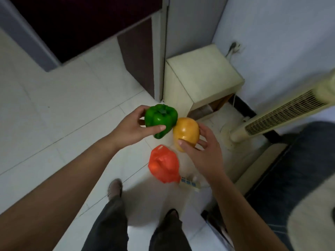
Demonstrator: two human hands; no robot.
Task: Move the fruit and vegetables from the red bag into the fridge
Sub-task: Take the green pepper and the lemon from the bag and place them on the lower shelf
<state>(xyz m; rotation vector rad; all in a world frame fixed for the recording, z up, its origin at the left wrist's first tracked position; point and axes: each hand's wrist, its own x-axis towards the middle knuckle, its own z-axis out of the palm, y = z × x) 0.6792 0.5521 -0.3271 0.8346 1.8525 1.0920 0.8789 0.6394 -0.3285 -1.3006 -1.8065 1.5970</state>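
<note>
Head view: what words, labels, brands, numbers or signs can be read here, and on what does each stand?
No text can be read in this view.
Blue-and-white packet at the edge of the red bag: some printed pattern, too blurred to read.
Green pepper, yellow pepper, red bag, tower fan: no text visible.

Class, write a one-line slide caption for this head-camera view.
Left hand holds a green pepper, right hand a yellow fruit, over the red bag on the tiled floor.
</note>
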